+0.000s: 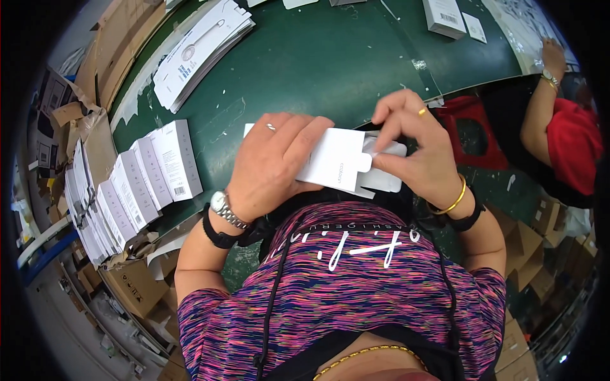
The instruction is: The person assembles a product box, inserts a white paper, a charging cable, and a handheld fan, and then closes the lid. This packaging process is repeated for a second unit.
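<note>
A small white carton (337, 159) lies across the front of my body at the table's near edge. My left hand (273, 155) is wrapped over its left part, fingers on top and thumb beneath. The carton's right end is open, with its flaps (386, 181) sticking out. There my right hand (416, 136) has its thumb at the flaps and its index finger bent above them. Whether the right fingertips pinch a flap is hard to make out. What lies inside the carton is hidden.
Several closed white cartons (149, 168) stand in a row at the left. Behind them lies a stack of printed flat sheets (200, 54) on the green table (305, 70). Another white box (443, 18) is at the far right. A co-worker's arm (540, 120) shows at the right edge.
</note>
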### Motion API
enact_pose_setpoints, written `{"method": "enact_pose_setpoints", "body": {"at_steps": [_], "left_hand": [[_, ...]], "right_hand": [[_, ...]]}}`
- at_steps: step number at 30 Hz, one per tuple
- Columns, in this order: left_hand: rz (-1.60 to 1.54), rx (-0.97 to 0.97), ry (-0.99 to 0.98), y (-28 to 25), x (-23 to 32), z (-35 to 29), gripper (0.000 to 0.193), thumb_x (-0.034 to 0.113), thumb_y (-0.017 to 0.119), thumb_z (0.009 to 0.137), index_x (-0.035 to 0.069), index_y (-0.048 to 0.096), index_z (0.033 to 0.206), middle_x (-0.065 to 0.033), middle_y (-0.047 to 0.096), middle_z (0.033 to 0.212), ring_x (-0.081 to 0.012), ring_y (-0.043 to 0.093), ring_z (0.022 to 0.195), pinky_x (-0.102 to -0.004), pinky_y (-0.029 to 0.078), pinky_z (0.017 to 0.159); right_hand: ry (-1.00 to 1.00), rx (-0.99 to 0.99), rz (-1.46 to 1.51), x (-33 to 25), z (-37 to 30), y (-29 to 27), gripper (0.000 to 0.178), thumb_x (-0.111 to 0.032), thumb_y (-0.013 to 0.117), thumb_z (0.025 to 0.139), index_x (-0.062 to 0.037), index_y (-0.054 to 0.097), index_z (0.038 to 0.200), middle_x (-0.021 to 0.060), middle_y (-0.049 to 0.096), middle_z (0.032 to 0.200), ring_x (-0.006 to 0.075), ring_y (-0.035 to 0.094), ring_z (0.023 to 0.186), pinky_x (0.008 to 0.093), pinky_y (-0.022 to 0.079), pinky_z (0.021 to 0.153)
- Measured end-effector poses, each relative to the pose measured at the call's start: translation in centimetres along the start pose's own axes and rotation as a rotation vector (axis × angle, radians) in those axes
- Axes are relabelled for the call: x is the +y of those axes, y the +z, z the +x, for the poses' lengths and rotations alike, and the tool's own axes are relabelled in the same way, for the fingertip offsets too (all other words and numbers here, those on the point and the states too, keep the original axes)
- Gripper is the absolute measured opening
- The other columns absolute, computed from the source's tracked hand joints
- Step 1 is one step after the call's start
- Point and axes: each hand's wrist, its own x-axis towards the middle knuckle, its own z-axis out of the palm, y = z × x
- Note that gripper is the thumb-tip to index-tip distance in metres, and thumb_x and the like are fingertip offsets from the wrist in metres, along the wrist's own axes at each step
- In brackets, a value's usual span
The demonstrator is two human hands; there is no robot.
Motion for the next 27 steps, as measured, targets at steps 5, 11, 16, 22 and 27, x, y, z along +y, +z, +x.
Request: {"method": "enact_pose_setpoints", "body": {"at_steps": [5,11,16,22,27], "left_hand": [[-0.028,0.096,-0.005,0.7,0.1,1.4,0.087,0.020,0.095,0.055,0.007,0.058,0.134,-0.0114,0.067,0.116,-0.0342,0.064,0.107,-0.0429,0.048,0.093],[-0.031,0.311,-0.203,2.2,-0.3,3.8,0.087,0.021,0.098,0.061,0.002,0.055,0.134,-0.0163,0.064,0.122,-0.0359,0.064,0.109,-0.0437,0.050,0.096],[-0.231,0.498,-0.519,3.4,-1.3,4.5,0.091,0.028,0.100,0.068,-0.001,0.049,0.137,-0.0196,0.061,0.128,-0.0358,0.064,0.113,-0.0435,0.051,0.097],[-0.359,0.556,-0.531,3.9,-0.9,5.8,0.089,0.027,0.098,0.070,0.000,0.049,0.139,-0.0202,0.060,0.130,-0.0358,0.064,0.114,-0.0426,0.052,0.096],[-0.276,0.561,-0.370,3.8,-0.7,7.1,0.082,0.024,0.097,0.069,0.000,0.055,0.135,-0.0198,0.063,0.127,-0.0373,0.065,0.110,-0.0418,0.053,0.094]], "right_hand": [[0.042,0.220,-0.103,0.1,2.0,-0.4,0.034,0.001,0.087,0.070,-0.0034,0.064,0.094,0.0074,0.059,0.117,0.0188,0.061,0.113,0.0344,0.050,0.097],[0.092,0.270,0.270,1.6,4.3,-4.7,0.022,-0.004,0.081,0.089,0.0004,0.068,0.106,0.0054,0.069,0.111,0.0135,0.065,0.104,0.0297,0.052,0.096],[0.251,0.542,-0.311,9.7,5.8,-14.8,0.027,-0.017,0.074,0.100,0.0055,0.072,0.116,0.0087,0.077,0.104,0.0123,0.071,0.094,0.0255,0.055,0.087],[0.640,0.514,-1.102,18.2,10.1,-22.1,0.068,-0.053,0.088,0.080,0.0024,0.075,0.116,0.0119,0.078,0.098,0.0170,0.073,0.091,0.0256,0.056,0.084],[0.774,0.256,-0.773,19.0,11.3,-25.2,0.073,-0.062,0.090,0.072,0.0013,0.077,0.106,0.0101,0.077,0.087,0.0170,0.071,0.078,0.0289,0.053,0.072]]}}
